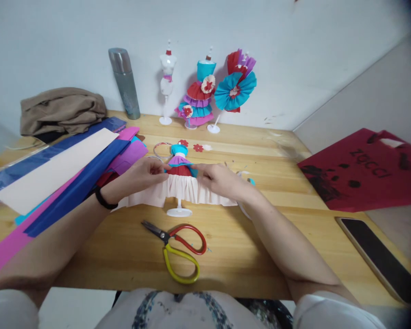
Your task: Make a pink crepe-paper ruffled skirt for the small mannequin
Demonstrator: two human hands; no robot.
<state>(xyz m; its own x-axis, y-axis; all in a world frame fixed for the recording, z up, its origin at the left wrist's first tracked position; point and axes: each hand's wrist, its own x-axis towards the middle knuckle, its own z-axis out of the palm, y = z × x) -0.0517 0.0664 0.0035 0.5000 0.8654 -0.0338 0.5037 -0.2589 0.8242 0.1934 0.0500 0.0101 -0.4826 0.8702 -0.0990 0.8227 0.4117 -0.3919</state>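
Note:
A small mannequin wearing a crepe-paper dress (181, 170) lies on the wooden table, its white stand base (179, 212) toward me. The dress has a teal top, a white waist, purple, teal and red layers, and a wide pleated cream ruffle (185, 188). At the left edge of the teal layer, my left hand (145, 172) is closed, thumb and finger pinching the paper. My right hand (221, 178) lies at the layer's right end, index fingertip on it and other fingers curled; its thumb is hidden. Scissors (164, 236) with red and yellow handles lie half open, nearer me.
Crepe-paper sheets (65, 167) are piled at left, near a brown cloth (63, 109). Along the wall stand a flask (125, 84), a bare mannequin (166, 82) and two dressed ones (205, 71) (235, 91). Red paper flowers (198, 148) lie behind the dress. A red bag (359, 169) and phone (376, 256) are at right.

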